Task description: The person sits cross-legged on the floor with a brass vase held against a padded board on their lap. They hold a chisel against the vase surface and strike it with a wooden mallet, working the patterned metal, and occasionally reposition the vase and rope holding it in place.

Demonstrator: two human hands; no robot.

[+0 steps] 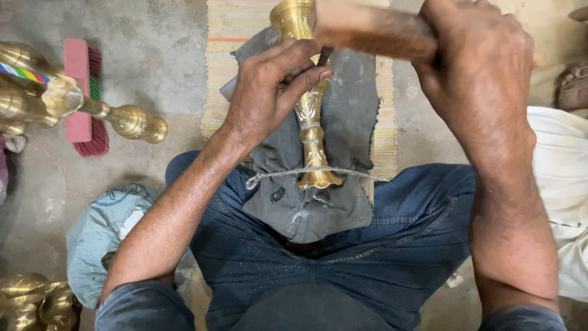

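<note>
At frame centre, the left hand (275,86) pinches a thin chisel (323,56) against the brass candlestick (311,122) lying on grey cloth (349,122), while the right hand (478,67) grips a wooden mallet (373,30).

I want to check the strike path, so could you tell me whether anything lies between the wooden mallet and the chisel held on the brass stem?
Nothing visible does. The right hand holds the wooden mallet just above the chisel, which the left hand pinches against the brass stem.
</note>
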